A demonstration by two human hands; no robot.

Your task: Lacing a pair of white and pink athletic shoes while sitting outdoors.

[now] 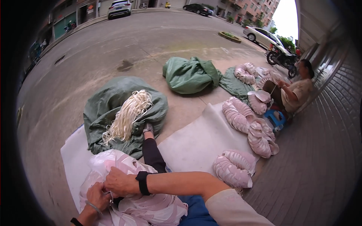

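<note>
Your left hand (97, 196) and right hand (120, 182) both pinch the gathered top of the clear plastic bag (151, 205) of pink pieces, near you on the left; beyond it lies a green sack (109, 109) with white cords (128, 115).

Seated on pavement, both hands gripping a clear plastic bag (128, 196) stuffed with pink-and-white pieces: left hand (97, 196) low at its gathered neck, right hand (120, 182) touching just above. Beyond, white cords (128, 113) lying on green cloth (109, 109). At right, stacked pink bundles (235, 167) on a white sheet (196, 143); another person (296, 90) seated by the wall.
</note>
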